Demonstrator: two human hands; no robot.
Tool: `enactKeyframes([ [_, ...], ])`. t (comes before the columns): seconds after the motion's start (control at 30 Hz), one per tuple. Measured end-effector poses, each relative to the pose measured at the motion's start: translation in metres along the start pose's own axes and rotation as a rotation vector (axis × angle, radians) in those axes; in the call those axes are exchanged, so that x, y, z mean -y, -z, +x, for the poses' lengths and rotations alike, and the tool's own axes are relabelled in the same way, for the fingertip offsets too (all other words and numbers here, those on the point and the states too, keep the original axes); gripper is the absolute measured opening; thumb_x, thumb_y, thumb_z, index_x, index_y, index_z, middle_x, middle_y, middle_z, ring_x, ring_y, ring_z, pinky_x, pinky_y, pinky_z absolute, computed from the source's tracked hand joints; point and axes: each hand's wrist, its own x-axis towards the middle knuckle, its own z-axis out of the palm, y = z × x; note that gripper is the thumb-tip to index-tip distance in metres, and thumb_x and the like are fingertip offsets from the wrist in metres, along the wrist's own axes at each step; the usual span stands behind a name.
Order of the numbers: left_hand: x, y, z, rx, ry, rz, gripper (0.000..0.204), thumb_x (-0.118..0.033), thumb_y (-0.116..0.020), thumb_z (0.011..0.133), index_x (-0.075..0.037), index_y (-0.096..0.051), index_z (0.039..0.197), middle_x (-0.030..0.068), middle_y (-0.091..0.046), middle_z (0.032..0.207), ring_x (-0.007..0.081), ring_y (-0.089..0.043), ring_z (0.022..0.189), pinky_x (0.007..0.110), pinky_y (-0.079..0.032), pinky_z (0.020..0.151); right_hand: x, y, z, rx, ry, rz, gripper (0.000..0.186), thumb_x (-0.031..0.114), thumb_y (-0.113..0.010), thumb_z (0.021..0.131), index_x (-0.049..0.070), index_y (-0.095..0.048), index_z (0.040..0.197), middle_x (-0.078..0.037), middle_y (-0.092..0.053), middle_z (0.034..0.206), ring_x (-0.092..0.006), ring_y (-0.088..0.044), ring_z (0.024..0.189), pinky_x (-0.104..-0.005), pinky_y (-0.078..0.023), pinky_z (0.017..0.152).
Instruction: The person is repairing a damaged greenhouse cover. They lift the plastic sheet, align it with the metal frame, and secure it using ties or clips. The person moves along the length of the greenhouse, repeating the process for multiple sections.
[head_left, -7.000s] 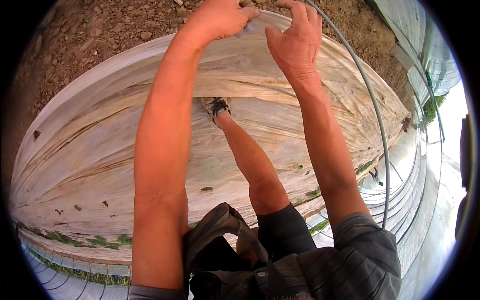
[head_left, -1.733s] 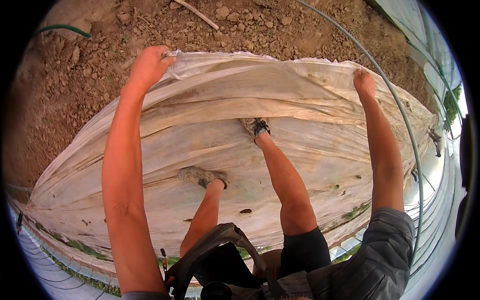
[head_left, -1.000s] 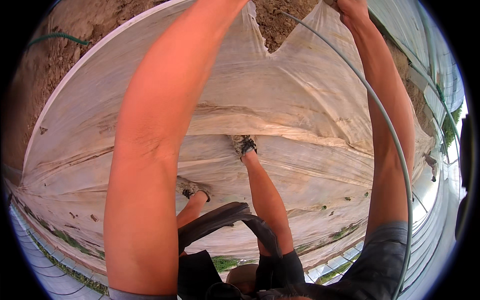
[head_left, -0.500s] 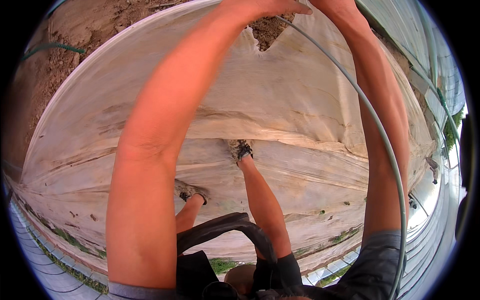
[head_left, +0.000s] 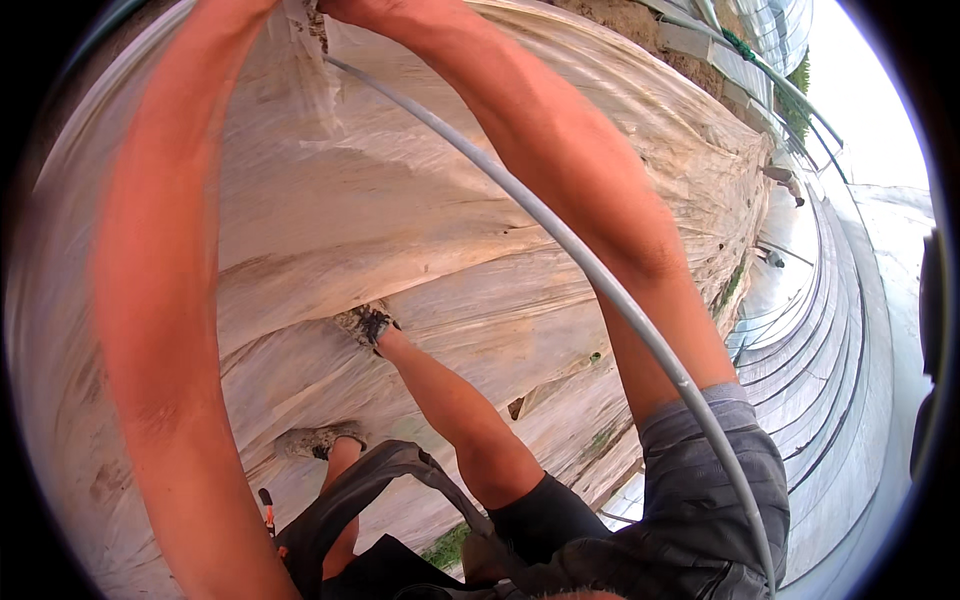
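Note:
Stretched across most of the head view is a dirty translucent plastic sheet [head_left: 280, 230], bunched into a hanging fold at the top. My left hand [head_left: 262, 6] is mostly cut off by the top edge beside that fold. Just right of it, my right hand [head_left: 340, 8] also reaches the fold at the top edge, fingers mostly hidden. A long grey bent rod [head_left: 560, 240] runs from below the fold down past my right arm. Under my arms, my muddy shoes [head_left: 365, 325] are on the sheet, and a dark strap [head_left: 400, 455] crosses my body.
Brown soil [head_left: 660, 45] and a green rope [head_left: 738, 45] show beyond the sheet at the upper right. Translucent greenhouse plastic [head_left: 820, 380] curves along the right. An orange-handled tool [head_left: 268, 510] hangs near my waist, and grass [head_left: 450, 545] shows at the bottom.
My hands, spread on the sheet's edge earlier, have come together. Over the last half second both arms shifted left in the picture, and the view turned, showing more greenhouse on the right.

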Motion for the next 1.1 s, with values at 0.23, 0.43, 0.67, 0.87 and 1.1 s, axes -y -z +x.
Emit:
enactKeyframes([
  [0.23, 0.049, -0.006, -0.037, 0.184, 0.359, -0.084, 0.045, -0.036, -0.061, 0.080, -0.004, -0.063, 0.111, 0.0262, -0.067, 0.101, 0.0432, -0.063, 0.099, 0.046, -0.049, 0.085, 0.028, 0.019, -0.013, 0.222, -0.498, 0.271, 0.015, 0.011, -0.064, 0.086, -0.002, -0.071, 0.081, -0.015, -0.066, 0.061, -0.0183, -0.067, 0.052, -0.0330, -0.054, 0.049],
  [0.43, 0.039, 0.022, -0.051, 0.398, 0.378, -0.089, 0.057, -0.030, -0.075, 0.064, 0.002, -0.061, 0.109, 0.0252, -0.068, 0.102, 0.0366, -0.066, 0.098, 0.043, -0.051, 0.084, 0.028, 0.033, -0.002, 0.181, -0.709, 0.295, 0.013, 0.010, -0.065, 0.086, 0.000, -0.073, 0.086, -0.011, -0.066, 0.062, -0.0149, -0.066, 0.052, -0.0314, -0.054, 0.048],
  [0.67, 0.066, -0.006, -0.064, 0.566, 0.118, -0.565, 0.052, -0.024, -0.079, 0.063, 0.002, -0.062, 0.104, 0.0183, -0.069, 0.093, 0.0266, -0.065, 0.087, 0.036, -0.051, 0.075, 0.015, 0.041, 0.010, 0.353, 0.239, -0.316, 0.004, 0.006, -0.064, 0.071, 0.005, -0.067, 0.072, -0.020, -0.065, 0.070, -0.0377, -0.066, 0.069, -0.0433, -0.052, 0.061],
  [0.87, 0.092, -0.046, -0.099, 0.319, 0.098, -0.007, 0.056, -0.040, -0.080, 0.067, -0.006, -0.063, 0.109, 0.0178, -0.070, 0.100, 0.0347, -0.066, 0.095, 0.041, -0.053, 0.078, 0.057, 0.047, 0.015, 0.297, 0.310, -0.327, 0.005, 0.008, -0.062, 0.075, 0.006, -0.062, 0.080, -0.018, -0.065, 0.071, -0.0352, -0.067, 0.068, -0.0434, -0.052, 0.058],
  [1.1, 0.091, -0.054, -0.115, 0.240, 0.094, 0.117, 0.036, -0.038, -0.065, 0.080, -0.013, -0.065, 0.106, 0.0155, -0.070, 0.096, 0.0384, -0.066, 0.090, 0.050, -0.052, 0.073, 0.056, 0.039, 0.007, 0.261, 0.341, -0.169, 0.004, 0.008, -0.061, 0.076, 0.005, -0.059, 0.077, -0.014, -0.063, 0.069, -0.0302, -0.066, 0.064, -0.0393, -0.052, 0.056],
])
